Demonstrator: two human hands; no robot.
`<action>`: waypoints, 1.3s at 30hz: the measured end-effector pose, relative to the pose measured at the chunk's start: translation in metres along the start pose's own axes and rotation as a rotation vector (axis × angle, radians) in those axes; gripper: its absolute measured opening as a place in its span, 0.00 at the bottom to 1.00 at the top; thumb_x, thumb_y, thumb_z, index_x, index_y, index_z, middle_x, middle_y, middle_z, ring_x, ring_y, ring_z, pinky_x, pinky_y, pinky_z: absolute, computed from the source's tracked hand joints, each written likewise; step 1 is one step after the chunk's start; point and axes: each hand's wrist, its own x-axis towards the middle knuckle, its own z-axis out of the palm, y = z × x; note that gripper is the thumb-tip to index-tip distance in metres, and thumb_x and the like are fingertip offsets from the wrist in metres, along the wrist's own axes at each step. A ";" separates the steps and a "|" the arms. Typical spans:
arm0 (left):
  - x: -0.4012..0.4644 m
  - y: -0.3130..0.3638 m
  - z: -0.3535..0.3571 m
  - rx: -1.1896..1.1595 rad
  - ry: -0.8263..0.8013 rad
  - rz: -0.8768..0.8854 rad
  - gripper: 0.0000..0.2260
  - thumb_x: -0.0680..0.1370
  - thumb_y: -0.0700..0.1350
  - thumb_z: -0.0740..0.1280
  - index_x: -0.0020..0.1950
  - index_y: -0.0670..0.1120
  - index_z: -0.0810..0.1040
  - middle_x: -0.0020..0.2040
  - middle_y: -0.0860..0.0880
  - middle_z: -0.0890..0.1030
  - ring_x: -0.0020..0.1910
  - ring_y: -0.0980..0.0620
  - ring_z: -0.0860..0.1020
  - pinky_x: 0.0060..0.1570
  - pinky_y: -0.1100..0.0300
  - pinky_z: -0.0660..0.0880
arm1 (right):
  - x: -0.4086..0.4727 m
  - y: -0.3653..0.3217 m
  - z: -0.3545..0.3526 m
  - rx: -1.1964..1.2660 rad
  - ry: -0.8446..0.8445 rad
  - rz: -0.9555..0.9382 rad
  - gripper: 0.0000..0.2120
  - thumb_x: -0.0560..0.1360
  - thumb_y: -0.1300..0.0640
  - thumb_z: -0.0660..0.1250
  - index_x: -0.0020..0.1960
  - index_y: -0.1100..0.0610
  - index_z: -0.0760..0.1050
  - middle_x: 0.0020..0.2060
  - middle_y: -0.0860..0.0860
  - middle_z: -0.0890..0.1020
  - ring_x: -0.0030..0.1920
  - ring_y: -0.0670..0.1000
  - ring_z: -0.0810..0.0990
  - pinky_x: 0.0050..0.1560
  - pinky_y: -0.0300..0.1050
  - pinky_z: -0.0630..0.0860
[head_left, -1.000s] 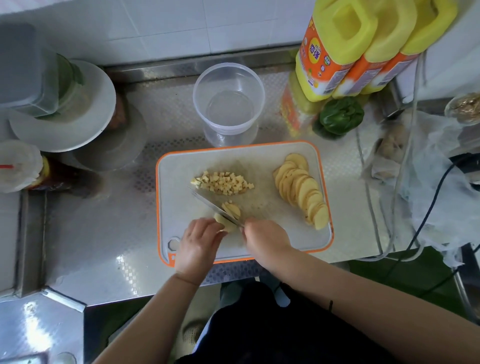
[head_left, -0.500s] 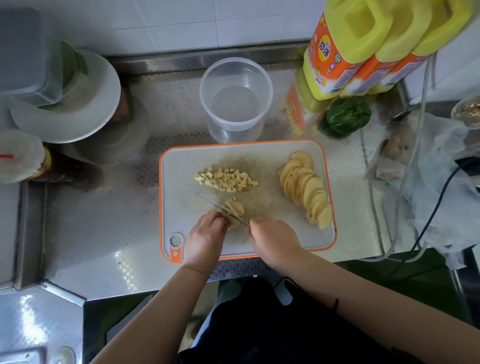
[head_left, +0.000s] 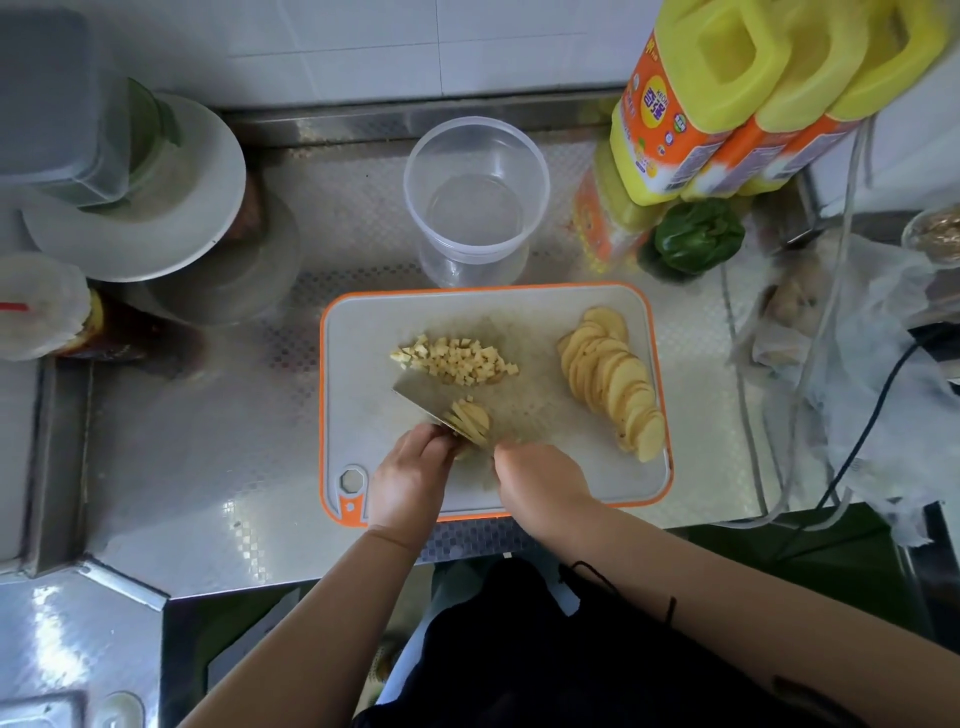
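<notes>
A grey cutting board (head_left: 363, 364) with an orange rim lies on the steel counter. On it are a heap of small potato cubes (head_left: 457, 360), a fanned row of round potato slices (head_left: 613, 387) at the right, and a short stack of slices cut into strips (head_left: 471, 420). My right hand (head_left: 540, 480) grips the handle of a cleaver (head_left: 415, 397) whose blade lies tilted against the strips. My left hand (head_left: 410, 478) holds the near end of that stack with curled fingers, right beside the blade.
A clear plastic tub (head_left: 475, 200) stands just behind the board. Yellow oil bottles (head_left: 727, 93) and a green pepper (head_left: 696, 236) are at the back right. Plates and containers (head_left: 135, 197) sit at the left. Plastic bags and cables (head_left: 857, 364) lie at the right.
The cleaver blade has tilted so its flat face shows, and more of the stack is cut into strips. Both hands stay at the board's near edge.
</notes>
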 end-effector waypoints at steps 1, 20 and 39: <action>0.000 -0.001 0.000 -0.006 0.000 -0.002 0.11 0.77 0.46 0.64 0.47 0.41 0.83 0.47 0.47 0.82 0.43 0.46 0.80 0.30 0.53 0.79 | 0.002 0.001 0.001 0.031 0.004 0.015 0.08 0.79 0.62 0.58 0.55 0.60 0.73 0.47 0.55 0.80 0.48 0.57 0.80 0.38 0.44 0.67; -0.011 -0.001 0.003 0.070 0.065 0.039 0.06 0.76 0.41 0.67 0.46 0.40 0.82 0.47 0.46 0.81 0.40 0.45 0.80 0.28 0.55 0.77 | -0.014 0.003 0.009 -0.021 0.069 -0.032 0.05 0.78 0.60 0.61 0.52 0.59 0.74 0.41 0.54 0.81 0.41 0.56 0.81 0.34 0.43 0.66; -0.020 -0.004 -0.003 0.018 0.040 0.016 0.05 0.75 0.41 0.70 0.48 0.42 0.80 0.51 0.45 0.76 0.45 0.44 0.78 0.31 0.54 0.78 | 0.009 0.012 -0.004 0.172 -0.032 -0.006 0.18 0.82 0.47 0.55 0.53 0.60 0.74 0.44 0.57 0.80 0.46 0.58 0.78 0.38 0.44 0.66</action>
